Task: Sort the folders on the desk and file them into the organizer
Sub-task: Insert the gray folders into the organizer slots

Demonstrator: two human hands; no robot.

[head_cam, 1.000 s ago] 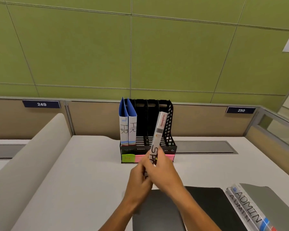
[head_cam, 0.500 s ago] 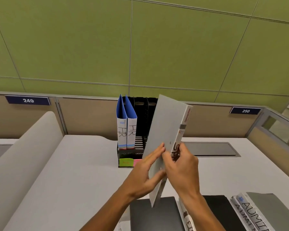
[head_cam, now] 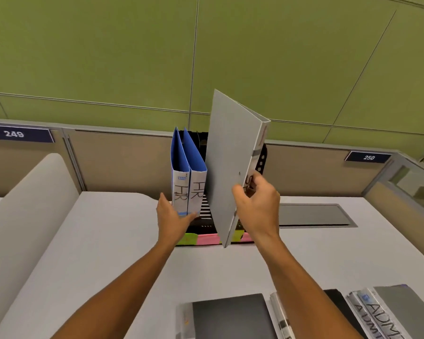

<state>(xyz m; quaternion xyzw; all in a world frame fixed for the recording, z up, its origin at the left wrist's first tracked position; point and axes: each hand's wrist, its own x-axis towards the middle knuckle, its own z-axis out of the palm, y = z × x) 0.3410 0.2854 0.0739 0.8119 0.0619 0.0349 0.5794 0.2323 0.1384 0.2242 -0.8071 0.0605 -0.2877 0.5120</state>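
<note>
Right hand (head_cam: pixel 256 201): closed on the grey folder (head_cam: pixel 233 165), thumb on the cover and fingers curled over the spine edge. The folder is held upright and tilted, its lower corner in front of the black organizer (head_cam: pixel 203 220), its upper part above it. Left hand (head_cam: pixel 173 217): open, fingers extended, resting against the lower spines of the two blue HR folders (head_cam: pixel 189 187), which stand in the left slots of the organizer. The organizer stands on the white tabletop (head_cam: pixel 108 241) against the partition. Near the front edge lie a dark folder (head_cam: pixel 230 314) and the ADMIN folders (head_cam: pixel 380 316), flat, well apart from the organizer
</note>
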